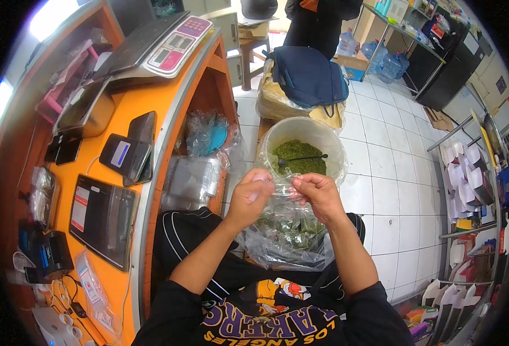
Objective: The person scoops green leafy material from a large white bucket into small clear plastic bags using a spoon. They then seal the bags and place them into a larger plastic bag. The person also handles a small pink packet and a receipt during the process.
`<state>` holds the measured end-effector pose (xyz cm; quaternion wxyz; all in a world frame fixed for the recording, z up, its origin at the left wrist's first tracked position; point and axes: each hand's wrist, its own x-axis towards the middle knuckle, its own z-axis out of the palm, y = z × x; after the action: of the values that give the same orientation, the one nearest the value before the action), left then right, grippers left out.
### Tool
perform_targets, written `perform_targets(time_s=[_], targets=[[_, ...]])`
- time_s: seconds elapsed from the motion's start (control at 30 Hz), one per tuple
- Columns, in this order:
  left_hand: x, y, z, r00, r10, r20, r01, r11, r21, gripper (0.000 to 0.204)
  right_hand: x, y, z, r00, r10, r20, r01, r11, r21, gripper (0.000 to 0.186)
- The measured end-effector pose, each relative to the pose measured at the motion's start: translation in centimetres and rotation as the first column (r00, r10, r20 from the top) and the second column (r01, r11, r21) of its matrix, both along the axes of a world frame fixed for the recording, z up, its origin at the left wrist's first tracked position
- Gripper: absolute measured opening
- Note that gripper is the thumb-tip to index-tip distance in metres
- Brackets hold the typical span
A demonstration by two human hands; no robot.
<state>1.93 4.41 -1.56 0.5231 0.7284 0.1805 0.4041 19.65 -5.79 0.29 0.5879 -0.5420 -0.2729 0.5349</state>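
My left hand (251, 198) and my right hand (318, 197) are raised in front of me, both closed on a small clear plastic bag (288, 188). The fingertips pinch its edge from either side; whether anything is inside cannot be made out. Just beyond stands a whitish translucent bucket (339, 140), partly filled with chopped green dried leaf (294, 149). A black long-handled spoon (306, 158) lies on the leaf. Below my hands, a large clear plastic sack (254, 248) contains several small packets of green leaf (294, 228).
On my left an orange counter (87, 155) carries a pink-and-white digital scale (176, 49), a card terminal (125, 155) and a flat dark panel (101, 216). A blue backpack (306, 75) rests behind the bucket. Shelving with white boxes (464, 179) lines the right; a person (318, 26) stands ahead.
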Motion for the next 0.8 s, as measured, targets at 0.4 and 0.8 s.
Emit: perform_targets(time_s=[0.4, 0.8], targets=[[-3.4, 5.2, 1.0, 0.936, -0.344, -0.074, 0.261, 0.821, -0.508, 0.03, 2.0, -2.8, 3.1, 0.661, 0.299, 0.688, -0.484, 0.871, 0.086, 0.034], [-0.4, 1.9, 1.2, 0.555, -0.812, -0.182, 0.614, 0.547, -0.569, 0.063, 0.4, -3.0, 5.5, 0.244, 0.314, 0.918, -0.737, 0.675, -0.035, 0.042]])
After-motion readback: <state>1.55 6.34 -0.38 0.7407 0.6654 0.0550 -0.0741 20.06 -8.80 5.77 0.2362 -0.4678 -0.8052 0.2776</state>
